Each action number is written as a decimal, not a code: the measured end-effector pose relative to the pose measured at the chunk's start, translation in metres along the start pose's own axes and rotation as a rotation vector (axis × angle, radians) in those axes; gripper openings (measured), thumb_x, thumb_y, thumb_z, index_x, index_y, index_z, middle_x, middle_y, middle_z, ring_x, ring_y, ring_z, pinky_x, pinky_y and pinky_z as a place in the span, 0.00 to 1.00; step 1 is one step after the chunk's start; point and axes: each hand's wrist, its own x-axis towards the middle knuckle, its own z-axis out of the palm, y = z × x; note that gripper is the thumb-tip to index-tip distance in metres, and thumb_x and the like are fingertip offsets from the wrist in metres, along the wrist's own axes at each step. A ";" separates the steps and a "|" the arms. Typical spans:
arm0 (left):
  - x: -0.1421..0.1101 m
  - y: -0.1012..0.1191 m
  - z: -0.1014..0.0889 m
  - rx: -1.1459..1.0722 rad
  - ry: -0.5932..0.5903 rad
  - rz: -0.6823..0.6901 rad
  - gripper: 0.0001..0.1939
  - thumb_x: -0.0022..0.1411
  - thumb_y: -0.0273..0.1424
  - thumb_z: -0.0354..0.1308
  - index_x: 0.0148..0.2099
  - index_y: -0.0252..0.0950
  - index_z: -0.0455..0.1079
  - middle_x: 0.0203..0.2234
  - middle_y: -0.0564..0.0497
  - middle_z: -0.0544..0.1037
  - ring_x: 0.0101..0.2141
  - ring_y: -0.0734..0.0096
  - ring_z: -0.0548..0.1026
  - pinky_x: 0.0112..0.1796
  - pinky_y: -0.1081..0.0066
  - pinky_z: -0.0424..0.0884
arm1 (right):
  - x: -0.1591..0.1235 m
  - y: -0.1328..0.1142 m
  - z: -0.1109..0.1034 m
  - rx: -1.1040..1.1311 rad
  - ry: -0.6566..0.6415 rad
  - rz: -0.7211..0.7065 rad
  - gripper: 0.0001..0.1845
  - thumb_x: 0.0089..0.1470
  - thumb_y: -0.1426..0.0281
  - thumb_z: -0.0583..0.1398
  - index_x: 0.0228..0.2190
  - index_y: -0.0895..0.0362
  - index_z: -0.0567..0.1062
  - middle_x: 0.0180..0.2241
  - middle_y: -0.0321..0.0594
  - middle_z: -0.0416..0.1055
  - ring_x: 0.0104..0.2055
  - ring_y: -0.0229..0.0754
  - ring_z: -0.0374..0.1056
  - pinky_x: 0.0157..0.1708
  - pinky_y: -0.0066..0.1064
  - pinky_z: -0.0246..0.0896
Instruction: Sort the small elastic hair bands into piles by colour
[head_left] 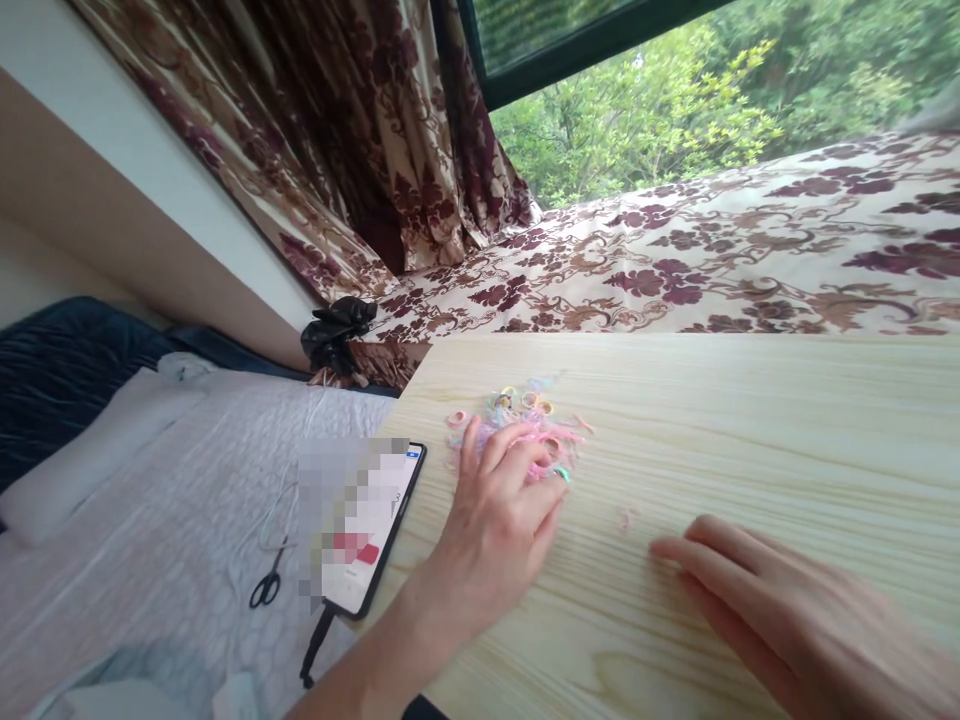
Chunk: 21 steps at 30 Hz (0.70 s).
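A loose pile of small pastel rings and thin pink, lilac and blue strands lies near the table's left end. My left hand reaches over it, fingers spread and bent, fingertips touching the pile. Close to its nearest fingertip is a green ring. One pink ring sits a little apart on the left. My right hand, slightly blurred, hovers low over or rests on the table, fingers stretched out and nothing visible in them. Ahead of it lies a faint pink scrap.
The pale wooden table borders a bed on the left. A phone with a lit screen leans or lies at the table's left edge. Black-handled scissors and a cable are on the bed. Behind are a flowered window seat and curtain.
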 end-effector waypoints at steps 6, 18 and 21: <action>0.001 0.027 0.006 -0.116 -0.104 0.019 0.06 0.65 0.28 0.54 0.39 0.39 0.73 0.38 0.50 0.76 0.56 0.59 0.66 0.64 0.44 0.51 | 0.030 0.010 0.008 0.021 -0.003 0.060 0.12 0.61 0.65 0.51 0.37 0.54 0.74 0.31 0.41 0.78 0.28 0.42 0.74 0.25 0.30 0.64; -0.023 0.052 0.026 -0.181 0.086 -0.201 0.07 0.58 0.31 0.64 0.40 0.39 0.73 0.38 0.49 0.77 0.47 0.57 0.71 0.56 0.45 0.61 | 0.028 -0.025 0.002 -0.183 -0.119 0.237 0.14 0.60 0.70 0.50 0.27 0.55 0.72 0.31 0.43 0.75 0.30 0.43 0.72 0.28 0.31 0.55; -0.037 0.064 0.030 -0.251 0.173 -0.189 0.12 0.56 0.30 0.65 0.44 0.40 0.73 0.40 0.49 0.78 0.48 0.57 0.70 0.57 0.45 0.60 | 0.003 -0.030 0.002 -0.068 0.011 0.214 0.14 0.60 0.68 0.50 0.27 0.54 0.71 0.29 0.41 0.75 0.29 0.42 0.71 0.29 0.31 0.58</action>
